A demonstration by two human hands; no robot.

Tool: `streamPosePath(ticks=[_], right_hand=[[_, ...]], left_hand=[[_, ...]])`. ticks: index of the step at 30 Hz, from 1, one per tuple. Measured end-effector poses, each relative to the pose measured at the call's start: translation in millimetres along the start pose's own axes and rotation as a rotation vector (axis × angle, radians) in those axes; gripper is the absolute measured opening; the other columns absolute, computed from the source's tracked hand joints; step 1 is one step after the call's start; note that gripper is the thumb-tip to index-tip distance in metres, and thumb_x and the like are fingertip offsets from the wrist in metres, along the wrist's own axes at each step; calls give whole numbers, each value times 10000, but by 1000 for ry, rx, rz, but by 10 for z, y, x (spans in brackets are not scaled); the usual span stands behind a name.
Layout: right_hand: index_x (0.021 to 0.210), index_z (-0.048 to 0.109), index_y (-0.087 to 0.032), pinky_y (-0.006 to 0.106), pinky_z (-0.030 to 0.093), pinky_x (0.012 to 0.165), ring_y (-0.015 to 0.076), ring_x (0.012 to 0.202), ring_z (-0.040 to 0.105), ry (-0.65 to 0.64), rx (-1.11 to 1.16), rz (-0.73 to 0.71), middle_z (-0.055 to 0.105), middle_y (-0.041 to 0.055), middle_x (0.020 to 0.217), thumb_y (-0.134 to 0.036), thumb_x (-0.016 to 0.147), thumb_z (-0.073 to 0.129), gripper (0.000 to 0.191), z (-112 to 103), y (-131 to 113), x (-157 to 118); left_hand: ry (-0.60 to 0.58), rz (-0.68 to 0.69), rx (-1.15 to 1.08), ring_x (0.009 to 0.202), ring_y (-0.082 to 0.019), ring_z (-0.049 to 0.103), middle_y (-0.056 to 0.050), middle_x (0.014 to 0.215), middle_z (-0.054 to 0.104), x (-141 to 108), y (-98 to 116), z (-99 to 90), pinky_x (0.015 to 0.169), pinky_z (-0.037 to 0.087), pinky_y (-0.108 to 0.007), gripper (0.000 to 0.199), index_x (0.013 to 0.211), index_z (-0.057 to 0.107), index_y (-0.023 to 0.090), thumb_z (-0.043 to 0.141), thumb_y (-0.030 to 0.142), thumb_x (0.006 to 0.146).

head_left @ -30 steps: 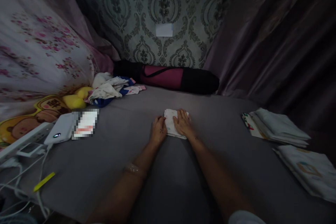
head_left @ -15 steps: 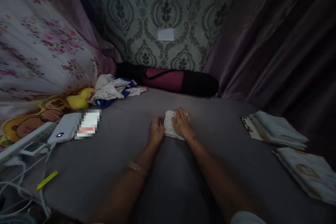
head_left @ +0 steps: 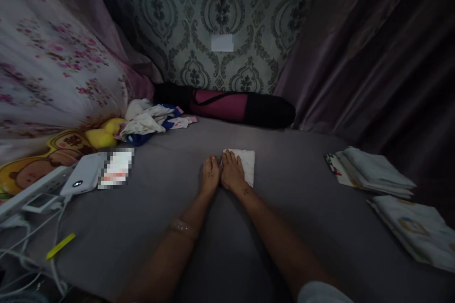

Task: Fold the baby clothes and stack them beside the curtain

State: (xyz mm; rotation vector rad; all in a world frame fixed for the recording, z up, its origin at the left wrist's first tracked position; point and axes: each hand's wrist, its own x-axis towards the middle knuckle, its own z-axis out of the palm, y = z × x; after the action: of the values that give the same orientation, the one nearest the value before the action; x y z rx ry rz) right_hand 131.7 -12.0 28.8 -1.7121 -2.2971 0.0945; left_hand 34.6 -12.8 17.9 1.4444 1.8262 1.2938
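Observation:
A small folded white cloth (head_left: 250, 166) lies flat on the grey sheet (head_left: 284, 151) in the middle of the head view. My right hand (head_left: 232, 170) rests palm down over its left part, fingers stretched out. Just beside the cloth's left edge is my left hand (head_left: 211, 174), its back facing up and its fingers close together and pointing away. Its thumb side is next to my right hand. Whether the left fingertips pinch the cloth's edge is hidden.
Folded cloths (head_left: 373, 170) and another folded cloth (head_left: 412, 227) lie at the right. Crumpled clothes (head_left: 151, 120), a power bank (head_left: 81, 175), a power strip (head_left: 39, 189) with cables and a yellow strip (head_left: 61, 246) are at the left. A long bag (head_left: 227, 105) lies along the wall.
My right hand has slid left across the cloth, from its right part to its left edge, baring the right side. My left hand has hardly moved. The view has shifted slightly.

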Motion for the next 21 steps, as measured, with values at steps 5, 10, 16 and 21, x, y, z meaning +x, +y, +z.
streamPosePath(ticks=[5,10,16,21], right_hand=[[1419,397,-56,436,117,1157,248,1416,243,78,71,-10,316,144,1521,-308,968,261,534,-27,-5,-29],[1381,459,-76,350,233,1146,185,1375,339,111,296,-51,423,127,1464,-301,975,218,522,-150,103,-79],[1351,492,-99,340,296,1117,180,1314,422,276,255,36,496,129,1403,-259,949,265,489,-278,710,-303],[1335,516,-132,396,265,1112,220,1318,408,160,28,220,482,125,1416,-251,945,291,465,-362,1302,-617]], left_hand=[[27,58,34,1037,-208,592,-125,1056,653,7,-49,-9,941,436,-335,382,1032,612,147,277,308,946],[-20,125,200,1018,-195,609,-121,1037,670,46,-73,17,910,448,-307,348,1013,629,148,312,270,934],[-182,98,454,994,-249,632,-135,922,706,155,-11,89,859,463,-333,351,898,680,144,441,400,896],[-260,54,548,1020,-314,633,-194,931,703,230,38,109,813,480,-360,411,851,663,136,518,520,841]])
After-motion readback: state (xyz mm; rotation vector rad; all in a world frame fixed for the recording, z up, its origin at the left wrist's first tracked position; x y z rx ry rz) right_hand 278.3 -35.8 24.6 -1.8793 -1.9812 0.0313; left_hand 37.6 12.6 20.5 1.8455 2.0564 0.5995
